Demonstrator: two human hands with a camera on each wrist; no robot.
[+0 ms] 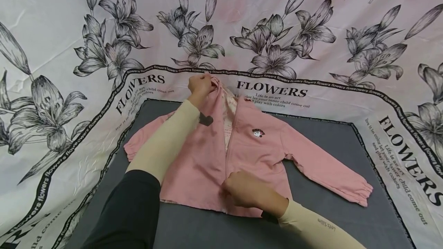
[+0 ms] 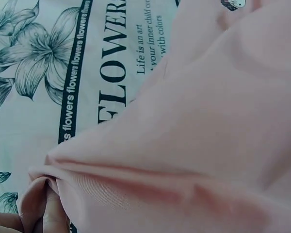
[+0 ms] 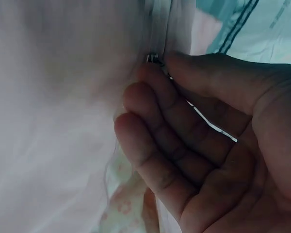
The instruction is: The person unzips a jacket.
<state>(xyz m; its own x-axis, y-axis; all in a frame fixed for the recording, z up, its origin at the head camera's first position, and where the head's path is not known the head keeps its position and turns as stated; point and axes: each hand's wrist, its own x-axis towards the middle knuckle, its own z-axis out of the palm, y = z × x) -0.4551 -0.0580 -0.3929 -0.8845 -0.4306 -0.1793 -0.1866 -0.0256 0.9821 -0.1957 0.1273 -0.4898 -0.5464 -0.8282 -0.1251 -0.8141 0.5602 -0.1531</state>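
Note:
A pink child's jacket (image 1: 259, 156) lies front up, with a small cartoon patch (image 1: 257, 133) on its chest. My left hand (image 1: 200, 85) grips the collar edge at the top of the front opening and lifts it; in the left wrist view its curled fingers (image 2: 53, 213) hold bunched pink cloth. Low on the jacket front is my right hand (image 1: 247, 191). In the right wrist view, its thumb and forefinger pinch a small metal zipper pull (image 3: 154, 58). Between the front edges near the collar, patterned lining (image 1: 229, 114) shows.
A dark grey mat (image 1: 322, 133) lies under the jacket. Around and behind it spreads a white cloth (image 1: 221, 22) printed with flowers and lettering. One jacket sleeve (image 1: 328, 172) stretches out to the right; the left one (image 1: 143, 137) is partly behind my forearm.

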